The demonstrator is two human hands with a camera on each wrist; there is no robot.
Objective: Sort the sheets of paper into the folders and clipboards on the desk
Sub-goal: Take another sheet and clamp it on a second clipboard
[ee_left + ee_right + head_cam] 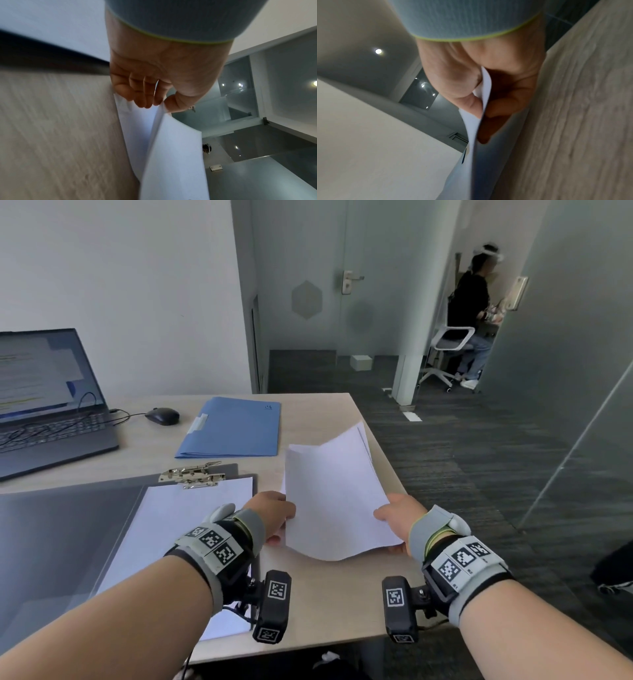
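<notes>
A thin stack of white sheets [335, 498] is lifted off the desk near its right edge, bowed between both hands. My left hand [274, 517] pinches the stack's near left edge, thumb on top and fingers [142, 94] under the sheets [171, 155]. My right hand [394, 517] pinches the near right edge, thumb [471, 104] above the paper [471, 155]. A grey clipboard [102, 525] with a white sheet under its metal clip [195, 474] lies to the left. A closed blue folder [236, 428] lies further back.
An open laptop [48, 402] and a black mouse [162, 416] sit at the back left of the wooden desk [329, 604]. The desk's right edge drops to dark carpet. Another person sits on a white chair [448, 350] in the far doorway.
</notes>
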